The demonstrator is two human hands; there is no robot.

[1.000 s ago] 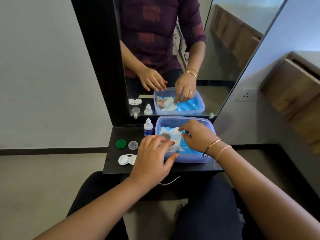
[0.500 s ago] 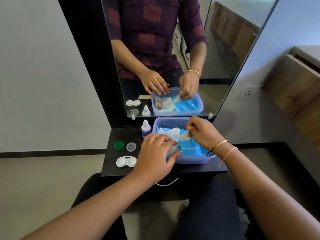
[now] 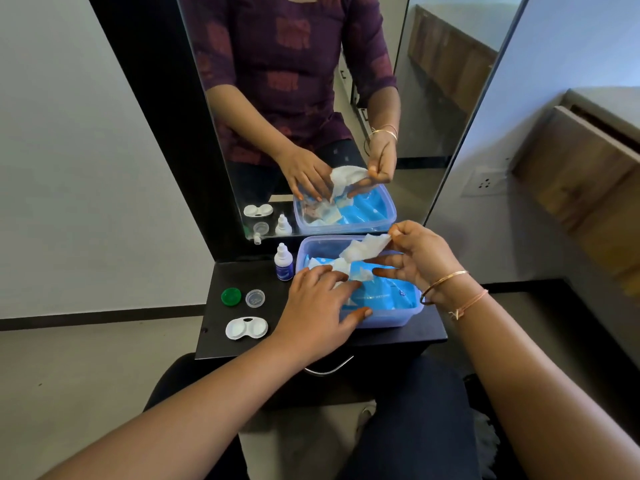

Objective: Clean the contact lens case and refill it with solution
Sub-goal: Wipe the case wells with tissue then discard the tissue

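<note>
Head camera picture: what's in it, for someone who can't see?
The right hand pinches a white wipe above a plastic box, the left hand pressing the blue pack inside. The open lens case lies beside it.

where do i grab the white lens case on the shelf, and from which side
Likely best: pinch the lens case across its narrow waist between the two wells, coming straight down from above. It lies flat, wells up, on the black shelf, so its low rim offers little from the sides. The left hand is nearer; the right hand pinches a wipe.
</note>
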